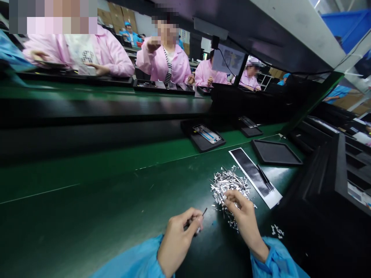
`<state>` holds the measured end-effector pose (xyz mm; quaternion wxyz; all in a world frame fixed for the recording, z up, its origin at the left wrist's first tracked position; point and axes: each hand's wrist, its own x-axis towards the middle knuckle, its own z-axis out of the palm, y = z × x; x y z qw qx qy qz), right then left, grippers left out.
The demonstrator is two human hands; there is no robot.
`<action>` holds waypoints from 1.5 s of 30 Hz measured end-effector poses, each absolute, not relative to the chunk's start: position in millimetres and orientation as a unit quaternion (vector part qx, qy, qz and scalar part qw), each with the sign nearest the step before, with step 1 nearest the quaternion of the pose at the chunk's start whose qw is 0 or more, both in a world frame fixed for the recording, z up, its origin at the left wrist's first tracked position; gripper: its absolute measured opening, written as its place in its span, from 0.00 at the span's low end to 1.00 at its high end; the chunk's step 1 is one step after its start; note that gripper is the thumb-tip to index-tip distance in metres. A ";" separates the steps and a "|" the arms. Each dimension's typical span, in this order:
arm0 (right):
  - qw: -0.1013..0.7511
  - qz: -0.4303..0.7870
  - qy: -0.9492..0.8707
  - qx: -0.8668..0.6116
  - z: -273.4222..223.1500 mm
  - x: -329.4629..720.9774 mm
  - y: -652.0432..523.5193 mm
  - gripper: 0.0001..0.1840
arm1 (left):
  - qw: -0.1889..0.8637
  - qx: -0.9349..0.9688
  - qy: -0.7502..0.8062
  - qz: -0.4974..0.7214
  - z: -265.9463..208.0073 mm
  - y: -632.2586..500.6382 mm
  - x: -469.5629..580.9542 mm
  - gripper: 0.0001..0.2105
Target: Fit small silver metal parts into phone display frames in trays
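A loose pile of small white and dark strips (227, 183) lies on the green tabletop (121, 216). My left hand (184, 233) is closed left of the pile, with a thin dark strip poking out between thumb and forefinger; a small pale bit shows below the fingertips. Over the near side of the pile, my right hand (240, 210) has its thumb and fingers pinched together at the strips. What those fingertips hold, if anything, is too small to make out.
Right of the pile lies a white-bordered black sheet (246, 164) with dark tweezers (265, 177) on it. A black tray (275, 151) stands behind. Farther back, a phone frame (207, 133) rests on a black holder. Several people in pink work across the bench. Dark trays (324, 170) are at right.
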<state>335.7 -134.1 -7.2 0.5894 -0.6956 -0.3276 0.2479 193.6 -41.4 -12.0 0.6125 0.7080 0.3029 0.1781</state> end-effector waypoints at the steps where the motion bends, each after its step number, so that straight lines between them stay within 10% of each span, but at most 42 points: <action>1: 0.580 0.222 -0.338 -0.707 -7.1 336.3 -135.2 0.07 | 0.610 0.709 0.304 0.180 -12.6 -41.3 193.2 0.12; 10: 0.506 0.305 -0.450 -0.670 4.0 313.4 -132.0 0.05 | 0.611 0.711 0.296 0.184 -8.5 -46.5 192.6 0.12; 27: 0.676 0.457 -0.224 -0.533 2.1 319.0 -124.9 0.06 | 0.653 0.663 0.250 0.269 -7.7 -47.2 191.8 0.08; 45: 0.596 0.543 -0.282 -0.520 -4.3 303.6 -125.8 0.10 | 0.688 0.610 0.279 0.276 -4.9 -43.1 188.4 0.10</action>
